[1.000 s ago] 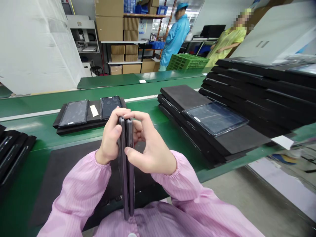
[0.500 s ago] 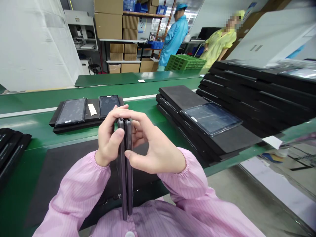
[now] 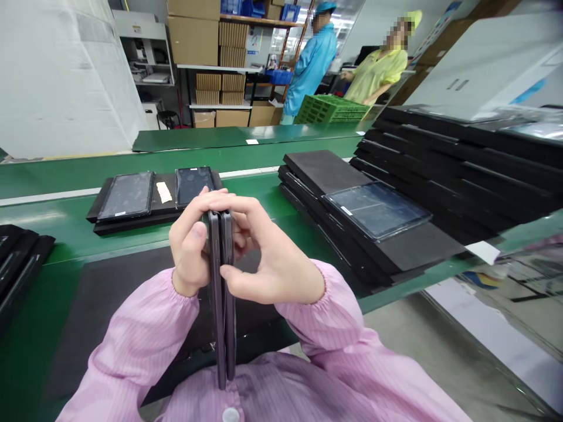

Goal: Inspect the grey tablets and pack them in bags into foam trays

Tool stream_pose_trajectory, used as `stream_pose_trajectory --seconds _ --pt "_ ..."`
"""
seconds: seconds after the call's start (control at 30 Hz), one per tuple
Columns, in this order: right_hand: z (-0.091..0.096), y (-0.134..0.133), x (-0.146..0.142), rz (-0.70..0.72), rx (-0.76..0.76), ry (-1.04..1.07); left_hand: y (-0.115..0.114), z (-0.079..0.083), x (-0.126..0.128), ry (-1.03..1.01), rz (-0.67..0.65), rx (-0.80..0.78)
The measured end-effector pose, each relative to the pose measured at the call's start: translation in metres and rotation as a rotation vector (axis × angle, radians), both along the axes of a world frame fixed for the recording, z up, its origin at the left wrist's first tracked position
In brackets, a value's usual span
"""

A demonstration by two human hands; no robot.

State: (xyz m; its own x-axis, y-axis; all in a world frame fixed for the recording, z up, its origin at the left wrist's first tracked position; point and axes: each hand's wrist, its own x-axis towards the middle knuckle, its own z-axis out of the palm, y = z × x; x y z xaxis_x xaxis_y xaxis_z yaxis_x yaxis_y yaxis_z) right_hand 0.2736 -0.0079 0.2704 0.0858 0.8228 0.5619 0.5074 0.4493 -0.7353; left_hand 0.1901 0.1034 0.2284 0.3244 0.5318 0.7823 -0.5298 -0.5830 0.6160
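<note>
Two dark tablets [image 3: 222, 305] stand on edge face to face in front of my body, their thin sides turned up to me. My left hand [image 3: 190, 243] grips them from the left, its fingers reaching over the far end. From the right, my right hand [image 3: 270, 258] holds the same pair, thumb on the right tablet's edge and fingers bent over the top. Where the fingertips overlap at the far end is partly hidden. Below the tablets a black foam mat [image 3: 114, 305] lies on the green workbench [image 3: 255, 199].
Two wrapped screens [image 3: 127, 194] lie on black foam beyond my left hand. To the right, a stack of black foam sheets [image 3: 323, 170] bears a wrapped screen [image 3: 378, 210], beside a taller stack [image 3: 457, 170]. Two people stand beyond the bench near a green crate [image 3: 329, 109].
My left thumb has lifted off the left tablet's edge and moved slightly left. Both hands keep hold of the tablets. The person in yellow has moved left toward the green crate.
</note>
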Motion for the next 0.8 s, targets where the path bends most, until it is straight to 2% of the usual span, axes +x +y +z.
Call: stream_pose_trajectory --seconds 0.1,0.2,0.37,0.5,0.8 --pt "0.001 0.004 -0.006 -0.089 0.075 0.068 0.001 0.002 -0.001 -0.019 -0.095 0.005" --pt "0.002 0.008 -0.009 -0.139 0.099 0.079 0.004 0.004 -0.001 -0.007 -0.128 -0.025" --pt "0.003 0.009 -0.003 -0.033 0.045 -0.038 0.010 0.003 0.002 -0.040 -0.129 -0.117" --pt "0.004 0.007 0.003 0.019 0.019 -0.095 0.011 0.004 0.003 0.027 -0.123 -0.163" --pt "0.001 0.010 -0.005 -0.072 0.074 0.055 0.005 0.007 -0.001 0.021 -0.105 -0.113"
